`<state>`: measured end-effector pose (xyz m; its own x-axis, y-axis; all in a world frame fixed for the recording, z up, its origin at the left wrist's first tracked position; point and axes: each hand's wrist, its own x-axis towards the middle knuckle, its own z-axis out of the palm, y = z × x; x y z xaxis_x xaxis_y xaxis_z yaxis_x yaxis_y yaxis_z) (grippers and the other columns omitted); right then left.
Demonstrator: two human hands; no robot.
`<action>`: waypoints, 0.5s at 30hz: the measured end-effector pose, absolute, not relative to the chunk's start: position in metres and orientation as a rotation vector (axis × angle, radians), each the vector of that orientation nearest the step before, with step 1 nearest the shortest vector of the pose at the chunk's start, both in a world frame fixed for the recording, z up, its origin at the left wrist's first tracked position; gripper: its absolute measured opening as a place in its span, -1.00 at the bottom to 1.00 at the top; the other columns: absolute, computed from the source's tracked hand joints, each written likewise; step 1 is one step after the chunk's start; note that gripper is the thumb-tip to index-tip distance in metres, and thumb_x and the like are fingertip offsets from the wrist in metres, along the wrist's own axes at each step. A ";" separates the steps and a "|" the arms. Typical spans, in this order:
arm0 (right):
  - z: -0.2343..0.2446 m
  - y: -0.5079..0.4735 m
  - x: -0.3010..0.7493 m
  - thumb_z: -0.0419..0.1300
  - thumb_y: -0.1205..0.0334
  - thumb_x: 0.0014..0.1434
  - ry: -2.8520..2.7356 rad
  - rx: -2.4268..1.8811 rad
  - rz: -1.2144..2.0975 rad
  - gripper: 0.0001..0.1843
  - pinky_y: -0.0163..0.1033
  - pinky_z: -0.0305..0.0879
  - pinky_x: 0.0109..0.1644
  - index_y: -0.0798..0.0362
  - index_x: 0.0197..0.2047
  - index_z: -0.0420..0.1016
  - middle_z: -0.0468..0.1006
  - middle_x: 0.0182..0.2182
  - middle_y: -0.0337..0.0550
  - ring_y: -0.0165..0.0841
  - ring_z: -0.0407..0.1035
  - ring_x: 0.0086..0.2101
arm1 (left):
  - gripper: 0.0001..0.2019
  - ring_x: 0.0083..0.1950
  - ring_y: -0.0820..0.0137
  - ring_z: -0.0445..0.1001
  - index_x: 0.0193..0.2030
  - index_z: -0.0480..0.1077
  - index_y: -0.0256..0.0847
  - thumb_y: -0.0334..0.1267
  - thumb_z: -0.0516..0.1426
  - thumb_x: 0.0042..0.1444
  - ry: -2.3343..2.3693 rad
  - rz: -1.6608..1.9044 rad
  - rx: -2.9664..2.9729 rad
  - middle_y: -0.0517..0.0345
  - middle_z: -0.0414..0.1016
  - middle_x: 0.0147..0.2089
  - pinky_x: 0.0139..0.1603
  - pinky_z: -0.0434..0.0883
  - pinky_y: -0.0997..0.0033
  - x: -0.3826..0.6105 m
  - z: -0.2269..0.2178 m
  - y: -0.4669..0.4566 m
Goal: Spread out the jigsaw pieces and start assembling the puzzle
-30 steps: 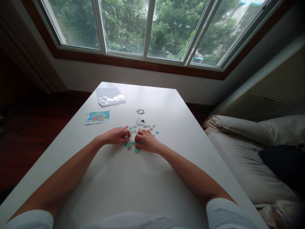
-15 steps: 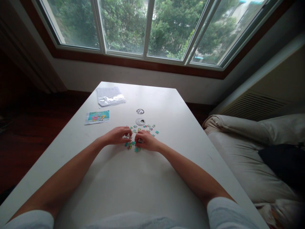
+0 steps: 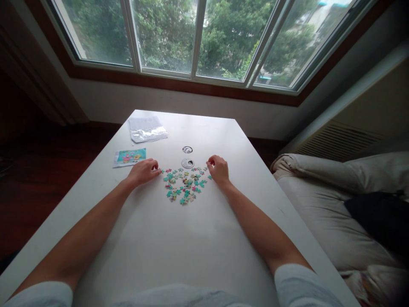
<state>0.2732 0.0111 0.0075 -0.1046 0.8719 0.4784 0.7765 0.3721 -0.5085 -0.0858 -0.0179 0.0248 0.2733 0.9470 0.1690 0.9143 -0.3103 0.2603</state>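
Puzzle pieces (image 3: 186, 182) lay spread on the table (image 3: 191, 243), right of the card (image 3: 127, 158). The left hand (image 3: 144, 171), loosely curled, was by their left edge; the right hand (image 3: 219, 169), fingers bent inward, was by their right edge. Whether either gripped a piece could not be told.

Hands (image 3: 144, 171) (image 3: 220, 170) farther apart, either side of puzzle pieces (image 3: 186, 181)
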 end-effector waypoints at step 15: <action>-0.015 0.039 0.304 0.19 0.27 0.24 -2.039 -1.598 0.115 -0.93 -0.12 0.20 0.00 0.02 -0.23 0.50 0.55 -0.27 -0.10 -0.22 0.36 -0.20 | -0.76 -0.33 0.35 0.44 -0.19 0.45 -0.09 0.00 0.12 0.21 1.704 0.429 2.367 0.17 0.52 -0.29 -0.34 0.22 0.41 -0.086 0.021 -0.016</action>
<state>0.3043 0.0394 -0.0151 -0.1495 0.9213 0.3589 0.8750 0.2923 -0.3859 -0.0860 -0.0158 0.0210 0.2962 0.9476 0.1198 0.8915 -0.3193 0.3213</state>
